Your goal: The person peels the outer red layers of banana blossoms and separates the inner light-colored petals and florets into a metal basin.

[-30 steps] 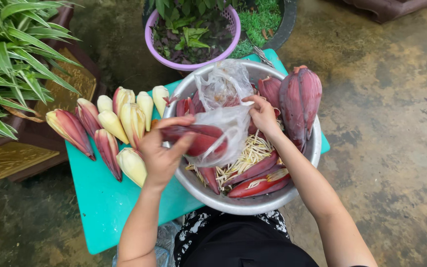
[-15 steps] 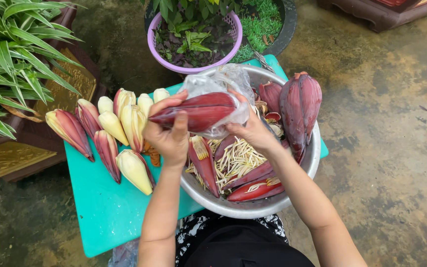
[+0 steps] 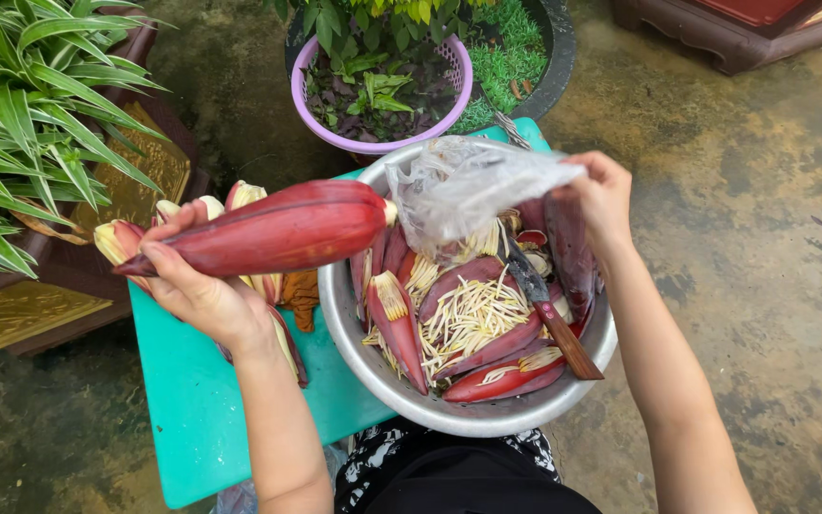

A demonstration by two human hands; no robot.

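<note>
Blossom [image 3: 268,228] gripped in closed left hand [image 3: 204,297], bag [image 3: 468,186] pinched by right hand [image 3: 603,195]; may slip into bowl [image 3: 373,357].

We see soft, even daylight from above, bright overall, with no hard shadows. The metal bowl [image 3: 487,414] serves as our landmark: its rim shows a dull sheen, no strong glare. Above the bowl, the clear plastic bag [image 3: 473,186] catches pale highlights. Right of the bowl, the wet ground [image 3: 763,219] gives a faint reflective gloss. Left of the bowl, under the striped plant [image 3: 30,124], tones turn darker. Focus is sharp around the bowl; we note mild wide-angle stretching toward the corners.
</note>
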